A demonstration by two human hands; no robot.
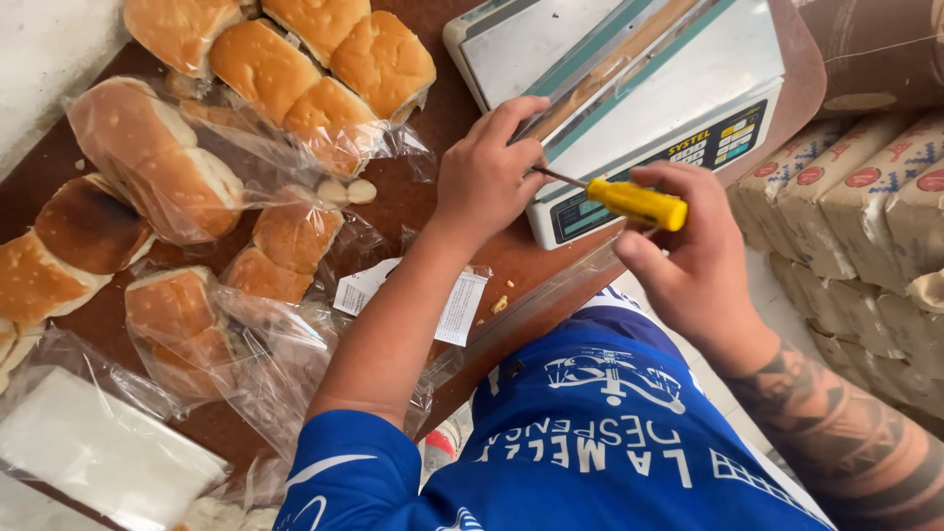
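Observation:
My right hand [688, 258] grips a screwdriver with a yellow handle [637, 204]. Its thin metal shaft points left toward the front corner of a white electronic scale [688, 88]. My left hand [487, 172] rests on that corner of the scale, fingers curled over the edge right where the shaft's tip meets it. The tip itself is hidden behind my fingers. The scale stands at the far right end of a brown table [413, 197], its display panel facing me.
Bags of bread rolls [197, 167] in clear plastic cover the table's left half, with more rolls [315, 69] at the top. A white paper label [457, 310] lies near my forearm. Wrapped packages [865, 216] are stacked on the right, beyond the table edge.

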